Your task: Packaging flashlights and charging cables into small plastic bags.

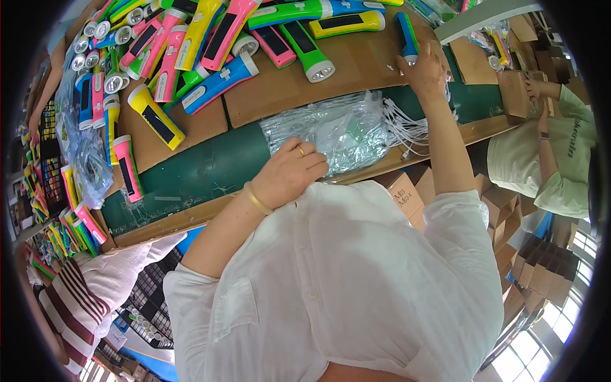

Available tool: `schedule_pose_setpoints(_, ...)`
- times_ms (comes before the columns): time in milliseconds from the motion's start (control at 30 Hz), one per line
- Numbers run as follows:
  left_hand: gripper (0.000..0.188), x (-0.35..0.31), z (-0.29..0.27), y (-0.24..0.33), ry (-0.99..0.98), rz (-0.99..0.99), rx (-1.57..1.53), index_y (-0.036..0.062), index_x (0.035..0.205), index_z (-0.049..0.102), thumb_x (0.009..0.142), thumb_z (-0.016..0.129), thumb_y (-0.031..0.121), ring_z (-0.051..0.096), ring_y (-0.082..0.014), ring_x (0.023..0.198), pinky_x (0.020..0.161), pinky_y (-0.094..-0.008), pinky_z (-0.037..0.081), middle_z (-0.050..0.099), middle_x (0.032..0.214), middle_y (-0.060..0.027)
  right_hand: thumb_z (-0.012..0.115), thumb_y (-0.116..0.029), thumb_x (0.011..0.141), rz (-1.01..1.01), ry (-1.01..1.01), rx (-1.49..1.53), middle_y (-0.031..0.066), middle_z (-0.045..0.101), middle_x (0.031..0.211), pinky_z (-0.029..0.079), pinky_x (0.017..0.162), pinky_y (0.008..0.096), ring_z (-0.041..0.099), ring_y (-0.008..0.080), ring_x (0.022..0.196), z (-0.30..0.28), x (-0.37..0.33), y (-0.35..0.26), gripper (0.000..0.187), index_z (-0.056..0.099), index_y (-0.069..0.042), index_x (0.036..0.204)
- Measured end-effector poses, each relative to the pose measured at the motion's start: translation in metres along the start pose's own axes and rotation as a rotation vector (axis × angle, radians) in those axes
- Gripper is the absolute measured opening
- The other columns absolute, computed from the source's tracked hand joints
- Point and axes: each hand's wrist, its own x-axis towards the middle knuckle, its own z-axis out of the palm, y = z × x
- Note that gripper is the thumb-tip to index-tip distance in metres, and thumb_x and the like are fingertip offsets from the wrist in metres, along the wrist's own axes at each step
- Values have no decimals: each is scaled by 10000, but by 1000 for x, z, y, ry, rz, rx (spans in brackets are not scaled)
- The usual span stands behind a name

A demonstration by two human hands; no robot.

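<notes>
Right Hand at the Blue Flashlight, Left Hand by the Clear Bags

My right hand (425, 71) is stretched out over the far side of the table, at the white end of a blue flashlight (405, 33). That flashlight lies on a flat sheet of cardboard (350, 60), apart from the big heap, with its other end pointing away from me. My thumb and fingers are spread about the white end; I cannot tell whether they have closed on it.

My left hand (289, 175) is close to my chest, fingers curled, at the near edge of a stack of clear plastic bags (337, 130). Whether I am pinching a bag there I cannot tell, since my own fingers hide it. The bags lie on the green tabletop (203, 162), and a bundle of white cords (410, 130) lies just beside them, below my right forearm.

Further left, pink, yellow, green and blue flashlights are piled over the cardboard. A yellow flashlight (156, 118) lies slanted at the near side of the pile, and a pink flashlight (128, 167) lies near the table's left end. Off to my right, a co-worker's hand (533, 89) touches a cardboard box (513, 94).
</notes>
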Motion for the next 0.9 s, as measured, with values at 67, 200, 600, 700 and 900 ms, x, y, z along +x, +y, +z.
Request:
schedule_pose_setpoints(67, 235, -1, -7, -6, 105, -70, -117, 89, 954, 661, 728, 680, 27, 603, -263, 947, 903, -402, 457, 651, 1001, -53, 774, -445, 838, -3, 130, 172, 209, 680, 1168, 556, 858, 473, 677, 408, 1049, 3, 1, 10, 664, 541, -56, 1324)
schedule_pose_setpoints(200, 195, -22, -13, -12, 222, -225, -157, 84, 939, 679, 761, 693, 6, 615, -279, 916, 882, -409, 457, 649, 957, -59, 785, -205, 817, -131, 113, 711, 148, 672, 1125, 547, 866, 353, 698, 251, 996, -97, -21, -19, 596, 546, -43, 1339)
schedule_pose_setpoints(600, 192, -19, -16, -8, 342, -231, -201, 68, 946, 689, 765, 687, 3, 602, -297, 891, 833, -395, 478, 649, 943, -80, 741, -30, 749, -540, -959, 1270, 43, 564, 1275, 433, 1024, 280, 551, 130, 1158, -154, -54, -87, 724, 501, -59, 1432)
schedule_pose_setpoints(700, 174, -16, -14, -4, 383, -234, -229, 76, 932, 688, 774, 710, 9, 619, -277, 884, 842, -395, 488, 636, 924, -67, 794, 4, 765, -457, -1052, 1390, 52, 560, 1375, 433, 1091, 330, 540, 150, 1270, -127, -68, -109, 779, 459, -60, 1466)
schedule_pose_setpoints(900, 159, -19, -14, -2, 416, -257, -238, 76, 934, 690, 786, 722, 29, 621, -276, 874, 825, -384, 500, 639, 914, -72, 804, -156, 862, -462, -994, 1286, 52, 621, 1248, 499, 901, 318, 597, 145, 1040, -100, -101, -135, 686, 474, -54, 1454)
